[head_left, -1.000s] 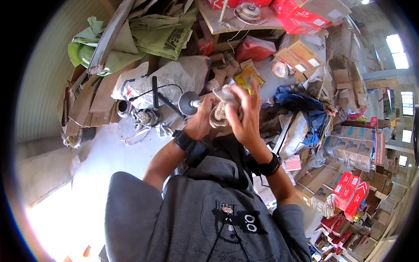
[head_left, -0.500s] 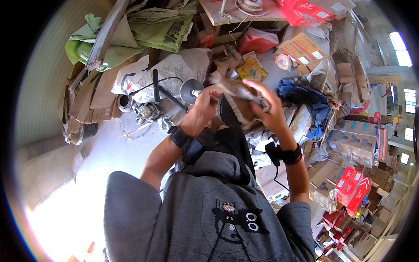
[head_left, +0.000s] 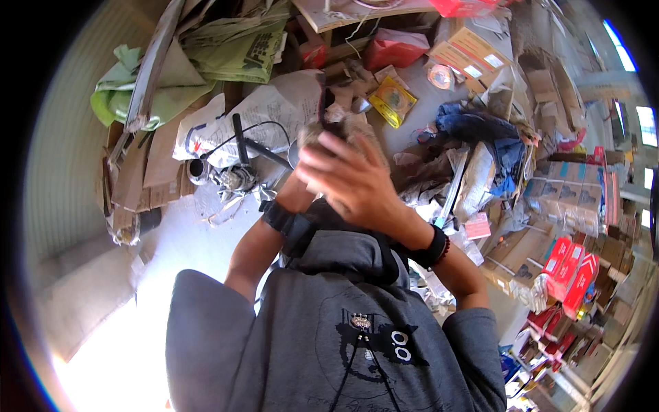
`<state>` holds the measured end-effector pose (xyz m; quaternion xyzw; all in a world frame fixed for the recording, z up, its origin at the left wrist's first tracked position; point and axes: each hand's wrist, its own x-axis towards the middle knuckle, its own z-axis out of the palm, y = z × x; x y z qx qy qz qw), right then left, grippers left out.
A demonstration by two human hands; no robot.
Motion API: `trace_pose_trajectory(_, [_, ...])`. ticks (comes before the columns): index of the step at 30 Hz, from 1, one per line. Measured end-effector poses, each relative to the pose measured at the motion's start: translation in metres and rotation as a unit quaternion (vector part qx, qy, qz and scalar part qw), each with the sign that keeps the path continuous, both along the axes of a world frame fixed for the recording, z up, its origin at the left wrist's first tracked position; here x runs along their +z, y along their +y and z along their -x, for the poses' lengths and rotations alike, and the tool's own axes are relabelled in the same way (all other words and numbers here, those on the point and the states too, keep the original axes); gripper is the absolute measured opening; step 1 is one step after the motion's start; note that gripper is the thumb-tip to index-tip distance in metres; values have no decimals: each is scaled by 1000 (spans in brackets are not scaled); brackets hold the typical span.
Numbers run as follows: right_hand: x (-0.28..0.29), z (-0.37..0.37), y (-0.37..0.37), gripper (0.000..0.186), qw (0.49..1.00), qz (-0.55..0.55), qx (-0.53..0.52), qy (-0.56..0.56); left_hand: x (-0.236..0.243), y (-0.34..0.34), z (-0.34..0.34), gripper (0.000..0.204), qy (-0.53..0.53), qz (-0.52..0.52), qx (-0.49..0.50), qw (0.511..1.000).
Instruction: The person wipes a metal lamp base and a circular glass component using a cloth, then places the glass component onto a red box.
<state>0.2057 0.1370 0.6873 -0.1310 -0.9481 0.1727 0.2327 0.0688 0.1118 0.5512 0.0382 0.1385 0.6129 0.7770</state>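
My right hand (head_left: 357, 182) reaches across in front of my chest. Its fingers point left and are smeared by motion, so I cannot see whether they grip anything. Behind it, my left hand (head_left: 295, 192) shows only around the wrist and lower palm, its fingers covered. A brown, fuzzy-looking object (head_left: 362, 127) appears just beyond both hands, blurred and mostly covered. Left of my fingers, the edge of a round metal disc (head_left: 292, 155) peeks out, close to a black bar (head_left: 268, 153).
A white printed sack (head_left: 274, 103) lies ahead, with a green sack (head_left: 240, 55) beyond it. Yellow packet (head_left: 392, 101), blue cloth (head_left: 473, 127) and cartons (head_left: 566, 196) crowd the right. Red boxes (head_left: 570, 271) lie lower right. A wooden table edge (head_left: 343, 17) stands at the far side.
My right hand has swung left and now covers my left hand and much of the brown object. The object's dark ribbed face, visible before, is hidden. The view has shifted slightly.
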Motion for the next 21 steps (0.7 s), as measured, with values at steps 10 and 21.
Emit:
trace_pose_trajectory(10, [-7, -42, -2, 32, 962, -167, 213, 15, 21, -13, 17, 16, -79, 130, -1, 988])
trace_pose_trajectory(21, [-31, -108, 44, 14, 984, -109, 92, -111, 48, -62, 47, 30, 157, -5, 80, 984])
